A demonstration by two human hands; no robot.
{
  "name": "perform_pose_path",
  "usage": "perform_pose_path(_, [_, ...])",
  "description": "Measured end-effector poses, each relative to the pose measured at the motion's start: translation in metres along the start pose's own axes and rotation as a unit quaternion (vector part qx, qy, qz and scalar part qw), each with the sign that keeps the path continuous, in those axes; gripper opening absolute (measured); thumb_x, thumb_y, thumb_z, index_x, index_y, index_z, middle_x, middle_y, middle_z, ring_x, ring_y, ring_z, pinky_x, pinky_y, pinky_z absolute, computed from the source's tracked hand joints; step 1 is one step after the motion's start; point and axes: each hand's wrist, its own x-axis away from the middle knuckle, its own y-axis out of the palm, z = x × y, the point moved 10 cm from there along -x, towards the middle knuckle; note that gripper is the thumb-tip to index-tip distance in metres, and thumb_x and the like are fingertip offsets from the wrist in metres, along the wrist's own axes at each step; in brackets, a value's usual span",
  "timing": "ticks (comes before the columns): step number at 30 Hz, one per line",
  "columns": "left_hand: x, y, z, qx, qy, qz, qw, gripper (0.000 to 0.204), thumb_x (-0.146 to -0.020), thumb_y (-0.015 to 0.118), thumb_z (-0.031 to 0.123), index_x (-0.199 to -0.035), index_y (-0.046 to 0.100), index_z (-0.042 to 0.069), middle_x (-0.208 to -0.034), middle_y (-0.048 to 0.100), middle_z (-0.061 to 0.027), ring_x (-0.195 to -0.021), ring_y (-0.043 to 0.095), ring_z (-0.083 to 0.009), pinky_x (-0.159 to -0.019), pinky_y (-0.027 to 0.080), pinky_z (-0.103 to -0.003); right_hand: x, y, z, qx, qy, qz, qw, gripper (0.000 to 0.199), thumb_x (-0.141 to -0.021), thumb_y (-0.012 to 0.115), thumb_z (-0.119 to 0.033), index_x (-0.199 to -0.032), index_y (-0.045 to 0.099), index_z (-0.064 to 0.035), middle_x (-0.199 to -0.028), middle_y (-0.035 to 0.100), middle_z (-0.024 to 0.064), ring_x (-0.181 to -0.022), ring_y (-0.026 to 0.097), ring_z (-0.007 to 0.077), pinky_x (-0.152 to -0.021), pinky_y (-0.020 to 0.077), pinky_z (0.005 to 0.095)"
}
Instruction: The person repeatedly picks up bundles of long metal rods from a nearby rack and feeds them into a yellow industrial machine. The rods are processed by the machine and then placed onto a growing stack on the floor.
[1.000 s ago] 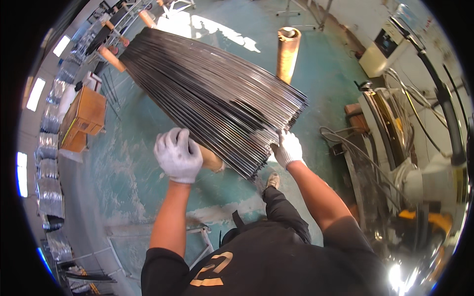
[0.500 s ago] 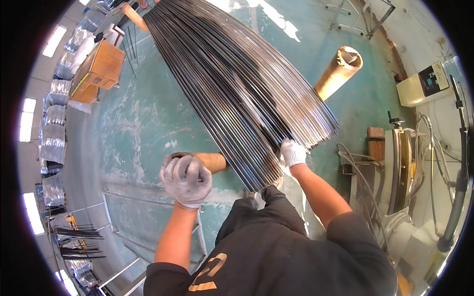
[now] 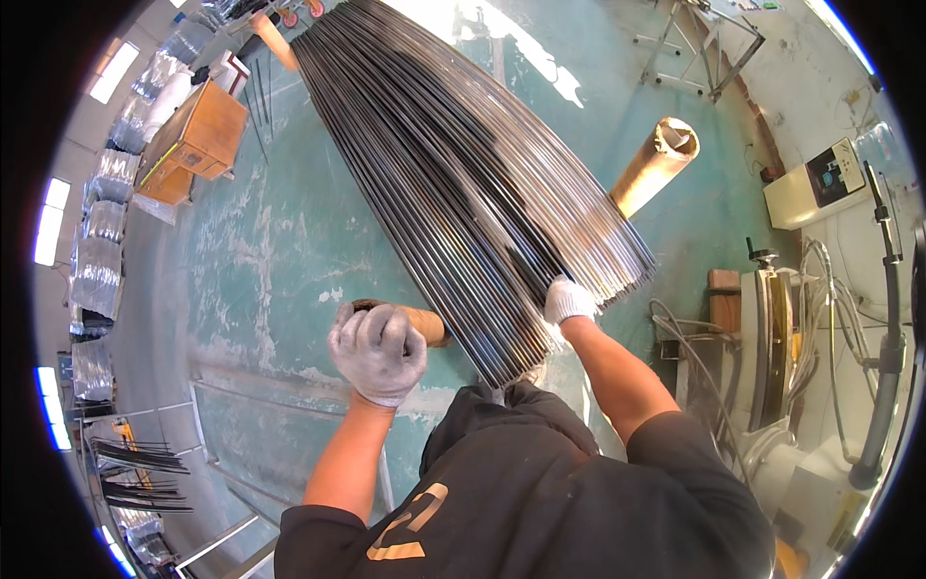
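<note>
A wide sheaf of long, thin dark metal rods (image 3: 463, 183) fans across the middle of the view, running from 11 o'clock down to its cut ends near the centre, above a green floor (image 3: 280, 251). The right hand (image 3: 569, 301), in a white glove, presses on the rod ends at 4 o'clock of the sheaf; whether its fingers close around any cannot be told. The left hand (image 3: 378, 352), gloved and clenched into a fist, sits over a brown cardboard tube (image 3: 424, 326) at 8 o'clock. A second tube (image 3: 654, 166) lies at 2 o'clock.
</note>
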Motion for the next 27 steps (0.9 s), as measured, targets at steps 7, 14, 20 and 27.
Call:
perform_pose_path(7, [-0.014, -0.02, 0.015, 0.003, -0.014, 0.023, 1.0, 0.034, -0.083, 0.08, 0.017, -0.115, 0.07, 0.019, -0.122, 0.069, -0.0033, -0.114, 0.066, -0.0304, -0.117, 0.054, -0.061, 0.004, -0.009, 0.027, -0.162, -0.064, -0.053, 0.983, 0.066, -0.083, 0.094, -0.047, -0.127, 0.084, 0.0016, -0.122, 0.084, 0.0259, -0.11, 0.081, 0.0431, -0.102, 0.0628, 0.0456])
perform_pose_path(14, [-0.033, -0.059, 0.034, 0.137, -0.04, -0.029, 0.989, 0.03, -0.086, 0.08, 0.017, -0.114, 0.074, 0.01, -0.118, 0.071, -0.0099, -0.115, 0.068, -0.0347, -0.117, 0.052, -0.058, 0.021, -0.002, 0.029, -0.368, 0.0, -0.146, 0.918, 0.082, -0.089, 0.1, -0.038, -0.142, 0.07, 0.017, -0.116, 0.085, 0.0214, -0.101, 0.079, 0.0252, -0.093, 0.0621, 0.0397])
perform_pose_path(20, [0.0, -0.007, 0.104, 0.489, -0.037, -0.193, 0.85, 0.024, -0.081, 0.074, -0.005, -0.1, 0.078, 0.008, -0.101, 0.077, -0.0092, -0.102, 0.075, -0.036, -0.099, 0.06, -0.048, 0.049, -0.02, 0.026, -0.256, 0.004, -0.071, 0.964, 0.048, -0.1, 0.089, -0.04, -0.122, 0.083, 0.0024, -0.091, 0.08, 0.0184, -0.085, 0.071, 0.0248, -0.084, 0.0582, 0.0447])
perform_pose_path(27, [0.137, 0.176, 0.061, 0.608, -0.467, -0.329, 0.551, 0.019, -0.106, 0.073, 0.009, -0.121, 0.076, -0.002, -0.105, 0.078, -0.0075, -0.096, 0.074, -0.0152, -0.089, 0.061, -0.031, 0.213, -0.068, 0.026, -0.17, 0.017, -0.062, 0.983, 0.057, -0.108, 0.072, -0.052, -0.117, 0.078, 0.0036, -0.103, 0.078, 0.0336, -0.102, 0.076, 0.0511, -0.091, 0.0591, 0.0557])
